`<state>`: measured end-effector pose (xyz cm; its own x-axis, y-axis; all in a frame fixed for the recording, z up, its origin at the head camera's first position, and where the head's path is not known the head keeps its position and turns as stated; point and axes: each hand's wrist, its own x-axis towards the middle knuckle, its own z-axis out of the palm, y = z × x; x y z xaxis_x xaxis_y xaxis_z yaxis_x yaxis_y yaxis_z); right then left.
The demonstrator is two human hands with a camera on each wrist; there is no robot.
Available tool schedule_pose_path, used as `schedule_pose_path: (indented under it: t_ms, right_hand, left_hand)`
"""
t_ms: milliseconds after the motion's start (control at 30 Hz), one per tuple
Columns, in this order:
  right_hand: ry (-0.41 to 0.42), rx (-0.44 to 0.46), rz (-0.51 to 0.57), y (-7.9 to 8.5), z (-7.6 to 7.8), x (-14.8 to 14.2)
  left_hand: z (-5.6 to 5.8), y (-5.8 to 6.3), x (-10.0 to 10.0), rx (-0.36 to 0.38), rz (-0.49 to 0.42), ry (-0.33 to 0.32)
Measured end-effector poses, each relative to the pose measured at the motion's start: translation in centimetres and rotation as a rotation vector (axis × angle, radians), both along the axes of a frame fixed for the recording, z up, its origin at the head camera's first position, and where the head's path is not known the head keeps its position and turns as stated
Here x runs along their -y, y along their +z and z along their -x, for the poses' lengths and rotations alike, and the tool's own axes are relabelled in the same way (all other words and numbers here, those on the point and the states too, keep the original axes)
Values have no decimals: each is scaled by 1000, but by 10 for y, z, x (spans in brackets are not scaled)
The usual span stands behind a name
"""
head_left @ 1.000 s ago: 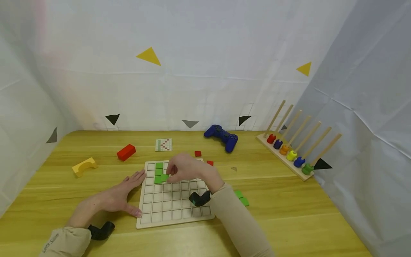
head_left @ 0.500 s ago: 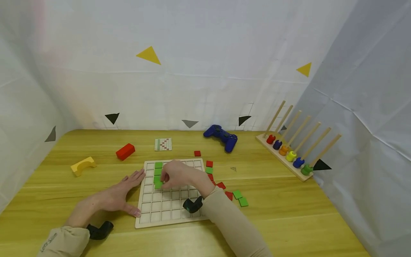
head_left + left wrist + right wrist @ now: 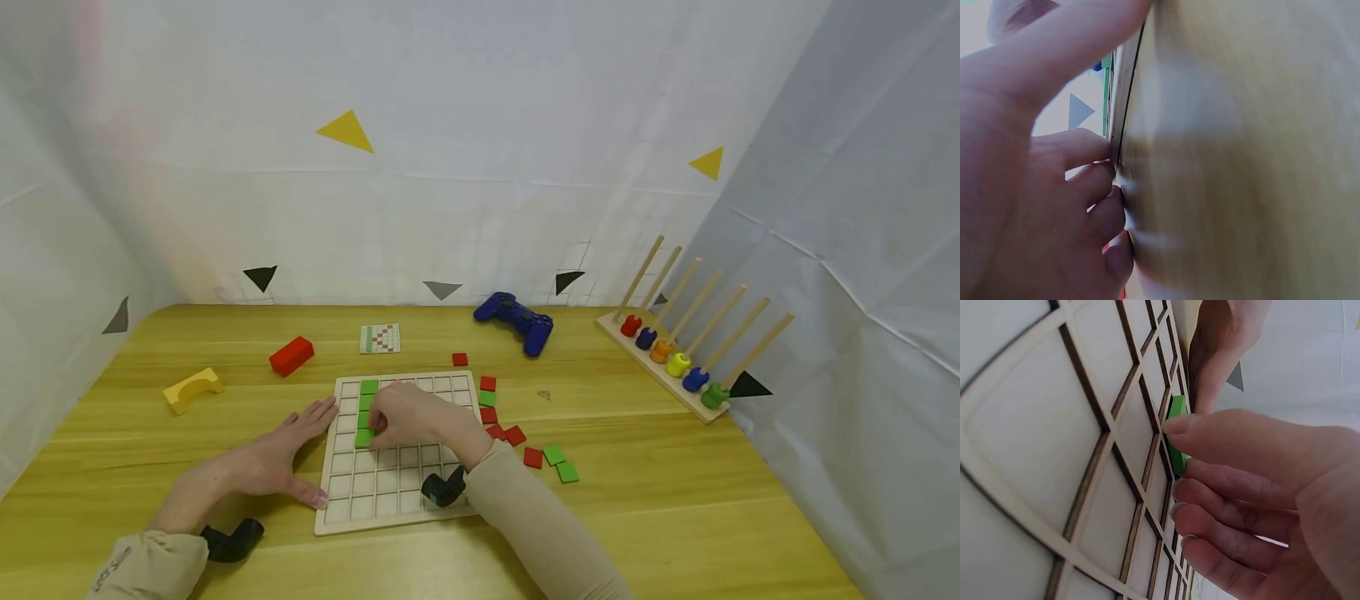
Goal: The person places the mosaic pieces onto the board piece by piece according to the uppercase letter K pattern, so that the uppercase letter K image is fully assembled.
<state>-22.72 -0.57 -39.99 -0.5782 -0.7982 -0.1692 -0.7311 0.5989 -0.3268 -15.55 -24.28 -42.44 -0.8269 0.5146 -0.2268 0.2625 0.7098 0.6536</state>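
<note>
A wooden grid board [image 3: 341, 483] lies on the table, and a column of green square tiles [image 3: 368, 387] runs down near its left side. My right hand [image 3: 420, 421] is over the board at the lower end of that column. Its thumb and forefinger pinch a green tile [image 3: 1177, 450] low against the grid; the other fingers are curled beside it. In the left wrist view, my left hand [image 3: 1054, 206] has its fingertips at the board's edge. From the head view, this left hand [image 3: 273, 458] rests spread along the board's left side, thumb at the lower corner.
Loose red tiles [image 3: 515, 435] and green tiles [image 3: 567, 472] lie right of the board. Behind it are a pattern card [image 3: 380, 339] and a blue game controller [image 3: 515, 321]. A red block [image 3: 292, 357] and yellow arch [image 3: 192, 390] sit left; a peg stand [image 3: 660, 358] stands right.
My right hand has moved a little toward me and left with the green tile, down to the end of the column. My left hand stays by the board.
</note>
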Motion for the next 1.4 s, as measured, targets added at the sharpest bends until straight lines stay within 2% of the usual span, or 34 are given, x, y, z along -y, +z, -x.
schedule_pose_path:
  t_ms: [633, 1000, 1400]
  right_hand:
    - [-38, 36, 18, 2, -1, -2]
    - [-9, 32, 22, 1, 0, -2]
    - [-16, 48, 34, -1, 0, -2]
  left_hand:
    - [0, 0, 0, 0, -12, -7]
    - [-1, 1, 0, 7, -16, -9]
    - [0, 1, 0, -1, -8, -8]
